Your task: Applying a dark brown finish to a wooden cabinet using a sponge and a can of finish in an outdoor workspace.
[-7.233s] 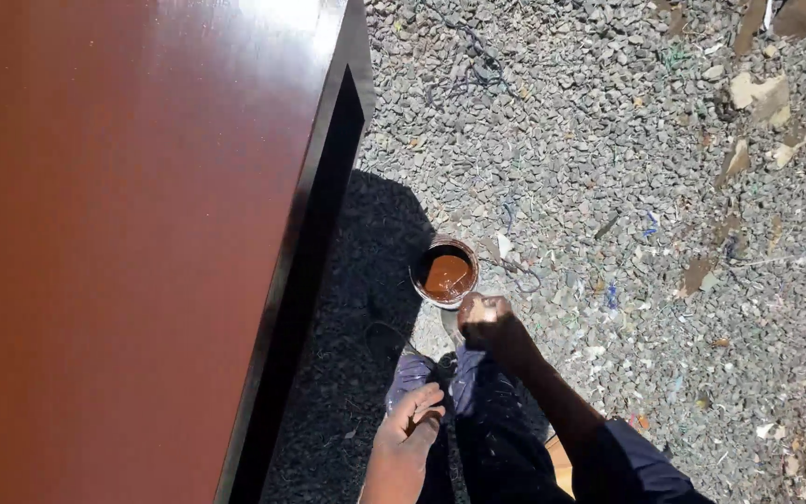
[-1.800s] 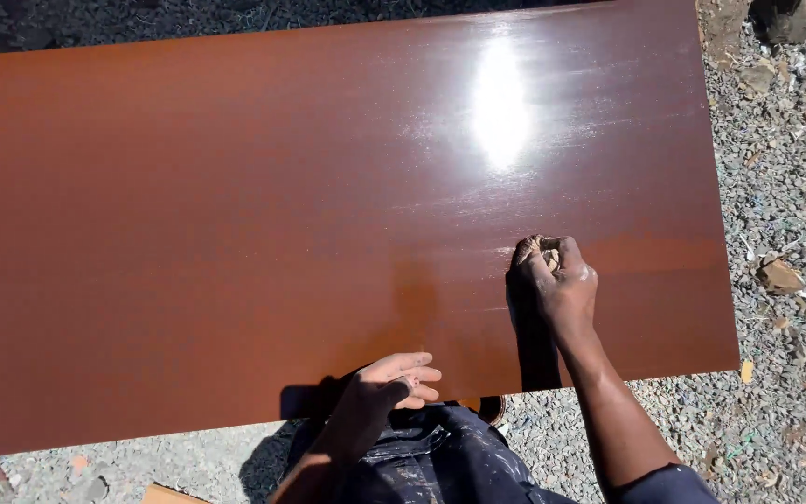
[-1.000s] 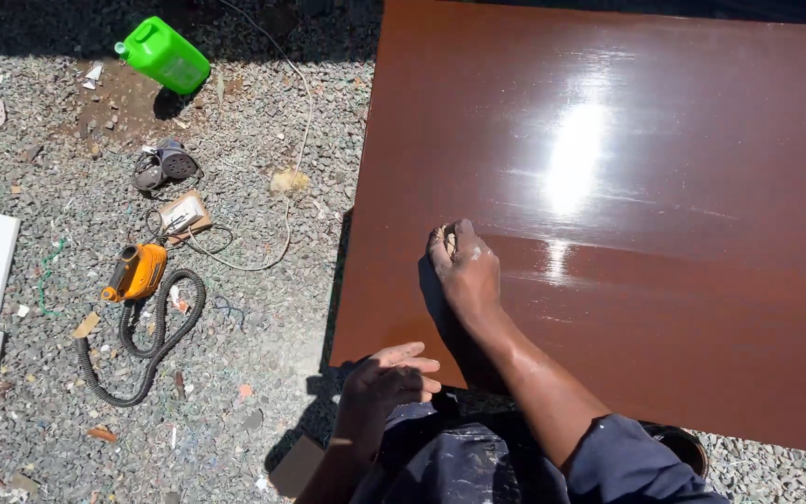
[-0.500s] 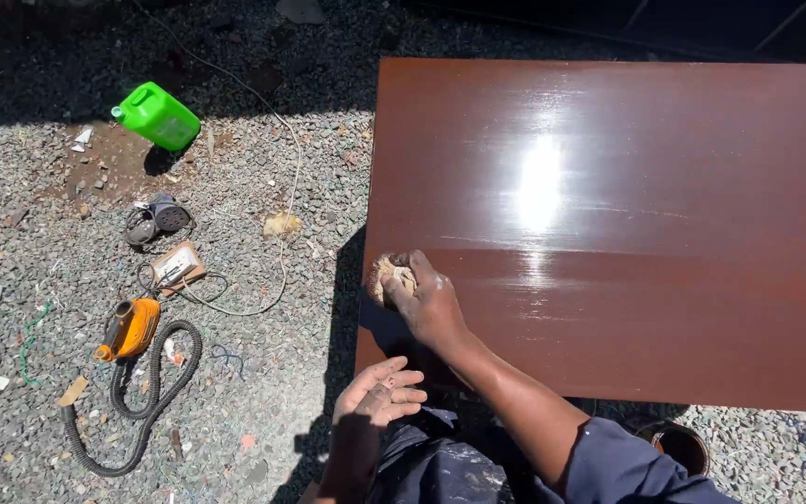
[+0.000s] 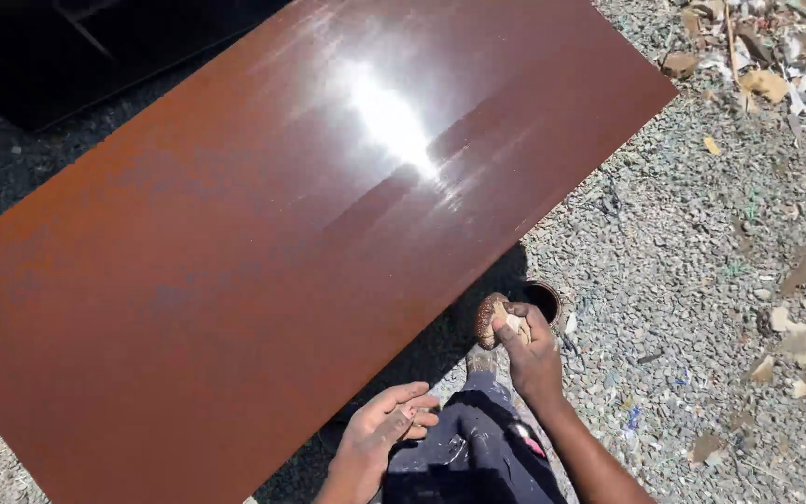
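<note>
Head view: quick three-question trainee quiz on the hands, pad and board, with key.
1. True or false: the right hand presses the pad on the brown board.
2. Where is the small can? A) on the board B) on the gravel just beyond the right hand C) in the left hand
3. Fill in: the left hand is open and holds ____.

Key:
1. False; the pad is held off the board's edge, over the gravel near the can.
2. B
3. nothing; it rests by the person's dark trousers.
</note>
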